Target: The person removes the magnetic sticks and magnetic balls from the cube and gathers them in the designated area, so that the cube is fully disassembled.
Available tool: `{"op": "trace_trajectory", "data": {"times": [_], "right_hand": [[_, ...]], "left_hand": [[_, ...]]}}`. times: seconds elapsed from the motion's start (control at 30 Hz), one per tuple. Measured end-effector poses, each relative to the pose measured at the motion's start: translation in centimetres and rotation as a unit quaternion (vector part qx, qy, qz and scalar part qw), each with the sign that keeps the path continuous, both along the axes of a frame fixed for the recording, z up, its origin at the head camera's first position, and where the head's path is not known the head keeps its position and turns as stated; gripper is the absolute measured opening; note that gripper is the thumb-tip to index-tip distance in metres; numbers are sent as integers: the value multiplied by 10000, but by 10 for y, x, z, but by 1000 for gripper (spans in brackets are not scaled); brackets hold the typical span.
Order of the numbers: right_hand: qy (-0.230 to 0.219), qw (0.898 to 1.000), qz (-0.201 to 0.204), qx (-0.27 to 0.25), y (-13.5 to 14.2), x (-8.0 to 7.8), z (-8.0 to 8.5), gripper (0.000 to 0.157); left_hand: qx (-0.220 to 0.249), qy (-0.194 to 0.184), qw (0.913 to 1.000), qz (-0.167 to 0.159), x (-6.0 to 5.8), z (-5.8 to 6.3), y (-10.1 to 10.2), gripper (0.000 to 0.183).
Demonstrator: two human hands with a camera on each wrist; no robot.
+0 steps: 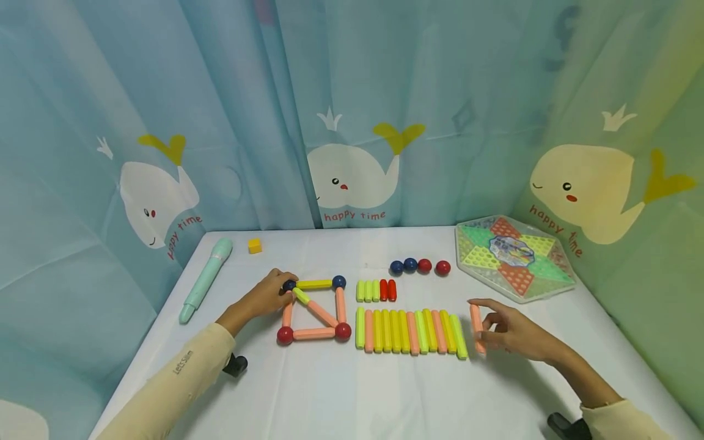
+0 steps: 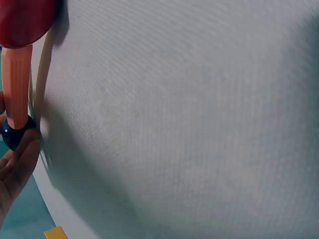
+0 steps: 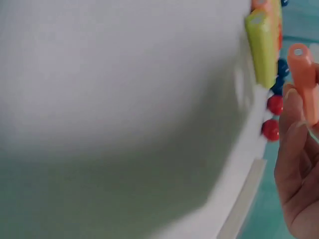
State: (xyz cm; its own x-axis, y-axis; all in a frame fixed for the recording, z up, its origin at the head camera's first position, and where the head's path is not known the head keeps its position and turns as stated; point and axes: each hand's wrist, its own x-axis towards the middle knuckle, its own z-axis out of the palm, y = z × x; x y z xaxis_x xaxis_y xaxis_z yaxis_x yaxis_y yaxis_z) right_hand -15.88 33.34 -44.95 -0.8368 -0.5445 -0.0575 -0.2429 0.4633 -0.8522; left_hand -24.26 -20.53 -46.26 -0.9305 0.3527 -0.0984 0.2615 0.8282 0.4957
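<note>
My left hand (image 1: 266,296) pinches the dark blue ball (image 1: 289,285) at the far left corner of a square frame of rods and balls. In the left wrist view, a pink rod (image 2: 16,87) runs from that ball to a red ball (image 2: 25,20). The frame's far side is a yellow rod (image 1: 315,284). A diagonal of a short green rod (image 1: 300,296) and a pink rod (image 1: 322,313) slants to the near right red ball (image 1: 343,332). Off to the right, my right hand (image 1: 517,333) holds a loose pink rod (image 1: 477,328) between thumb and fingers, beside the row's end.
A row of yellow, green and pink rods (image 1: 395,332) lies right of the frame. Behind it are short green and red rods (image 1: 376,291) and loose balls (image 1: 424,266). A star-patterned game board (image 1: 517,278), mint-green tube (image 1: 206,281) and yellow cube (image 1: 255,245) lie farther out.
</note>
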Motion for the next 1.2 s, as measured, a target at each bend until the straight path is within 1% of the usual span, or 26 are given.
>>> {"op": "trace_trajectory", "data": {"times": [0.1,0.2,0.3,0.4,0.53,0.6,0.8,1.0,1.2], "right_hand": [[33,9992,-162,364,6,-3,-6,65],[101,9966,-270,774,4,-6,-8,66],[42,9931,-300,1131,0,-10,-7,67],[-72,9902,-280,1364,-3,-15,-7,67],[-119,9874,-215,1565,-3,-22,-8,63],[-145,9875,-145,1561,-3,-24,-9,63],[-190,9922,105,1230,0,-27,-12,65],[63,9935,61,1136,2,-29,-17,56],[85,9961,86,873,0,-28,-20,55]], "left_hand": [[25,-45,10000,44,0,1,1,43],[39,-83,9999,85,0,2,1,43],[13,-82,9999,70,0,3,1,43],[-9,-101,9999,76,0,4,2,44],[-30,-131,9999,100,0,4,2,44],[-28,-144,9998,103,0,4,2,44],[13,-138,9998,108,0,3,3,43],[22,-156,9998,143,-1,3,3,43],[27,-157,9997,171,0,1,1,42]]}}
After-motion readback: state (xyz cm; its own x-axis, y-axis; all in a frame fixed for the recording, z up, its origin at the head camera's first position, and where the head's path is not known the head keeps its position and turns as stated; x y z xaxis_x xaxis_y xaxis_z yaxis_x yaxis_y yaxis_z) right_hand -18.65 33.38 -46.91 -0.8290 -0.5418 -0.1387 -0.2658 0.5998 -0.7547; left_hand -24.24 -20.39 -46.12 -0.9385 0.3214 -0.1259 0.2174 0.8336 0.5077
